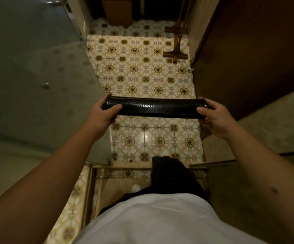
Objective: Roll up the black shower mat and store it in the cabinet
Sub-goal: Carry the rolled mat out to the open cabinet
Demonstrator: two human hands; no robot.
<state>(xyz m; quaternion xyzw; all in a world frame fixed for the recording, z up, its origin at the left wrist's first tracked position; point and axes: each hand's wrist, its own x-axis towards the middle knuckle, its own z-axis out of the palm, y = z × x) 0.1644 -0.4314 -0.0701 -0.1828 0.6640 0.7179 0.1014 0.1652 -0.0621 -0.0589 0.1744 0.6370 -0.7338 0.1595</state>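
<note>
The black shower mat (154, 107) is rolled into a tight, glossy tube and held level in the air, lying crosswise above the patterned tile floor (142, 71). The left hand (101, 112) wraps its grip around the tube's left end, thumb on top and fingers curled underneath. The right hand (213, 117) pinches the right end the same way, thumb across the near face. Both forearms reach forward from a white shirt (153, 219). A glass shower panel (33, 67) stands to the left, a dark wooden door (248, 55) to the right. Farther ahead, a wooden-handled floor squeegee (175, 56) leans by the right wall.
</note>
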